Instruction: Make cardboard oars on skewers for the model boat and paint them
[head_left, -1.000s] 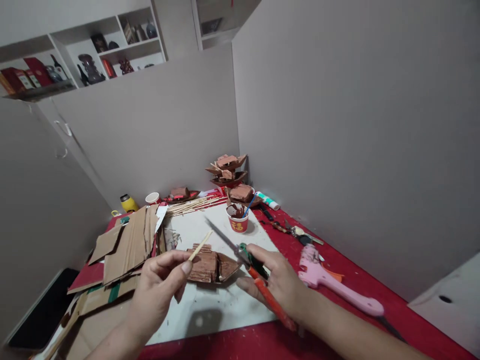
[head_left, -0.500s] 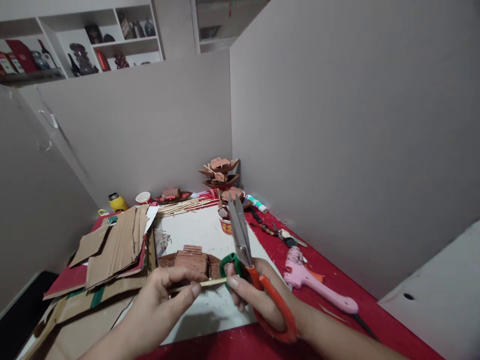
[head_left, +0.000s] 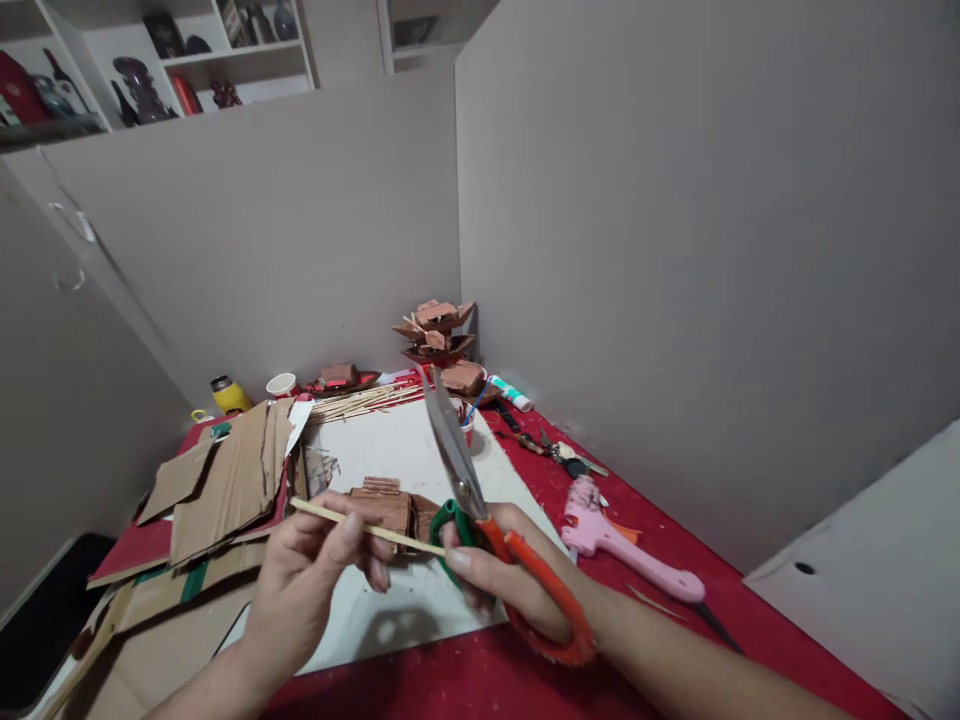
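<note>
A thin pale wooden stick [head_left: 375,532] spans both hands. My left hand [head_left: 311,570] pinches it near its left part between thumb and fingers. The thumb of my right hand [head_left: 510,580] rests at the stick's right end, and the same hand holds scissors [head_left: 459,455] with orange and green handles, their blades pointing up and slightly parted. Behind the stick, a brown model boat [head_left: 390,512] lies on the white sheet [head_left: 367,445], partly hidden by my left hand.
Stacked cardboard [head_left: 229,490] covers the left side. Thin sticks [head_left: 367,402], a paper cup [head_left: 282,384] and more model boats [head_left: 435,335] are at the back. A pink glue gun [head_left: 637,560] and keys [head_left: 574,458] lie on the red cloth [head_left: 525,465] at right.
My left hand has shifted left and turned, showing more of the stick, which now slopes down to the right. The scissors' blades lean further left. The camera view has shifted slightly.
</note>
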